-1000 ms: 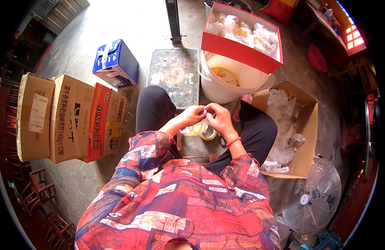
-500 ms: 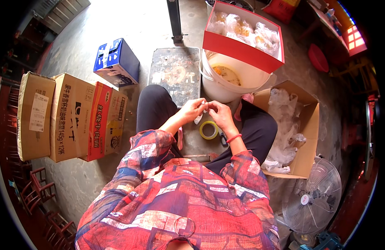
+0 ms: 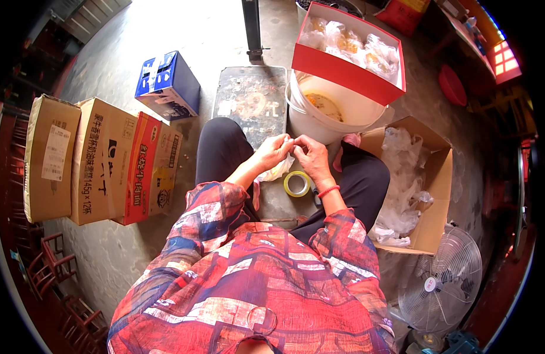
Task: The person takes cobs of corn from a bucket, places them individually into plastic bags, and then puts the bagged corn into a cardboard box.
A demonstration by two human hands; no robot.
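Between my knees my two hands meet, with the fingertips pinched together. A thin clear plastic bag (image 3: 277, 171) hangs beneath them, something pale yellow showing through it. My left hand (image 3: 275, 152) is closed on the gathered top of the bag. The fingers of my right hand (image 3: 311, 154), above a red bracelet, are closed at the same spot; the exact grip is too small to make out. Just below, a roll of yellowish tape (image 3: 306, 185) lies on the floor. Ahead, a white bucket (image 3: 302, 121) holds some liquid with bits in it.
A red-sided box (image 3: 349, 74) of filled bags rests over the bucket. Right of my knee stands an open carton (image 3: 439, 177) of plastic bags, then a fan (image 3: 444, 283). A platform scale (image 3: 252, 97), a blue box (image 3: 168, 88) and several cartons (image 3: 107, 165) stand ahead and left.
More of the plastic bag now shows below my hands, hanging wider toward the left. My fingertips have drawn closer together. The whole view has shifted slightly.
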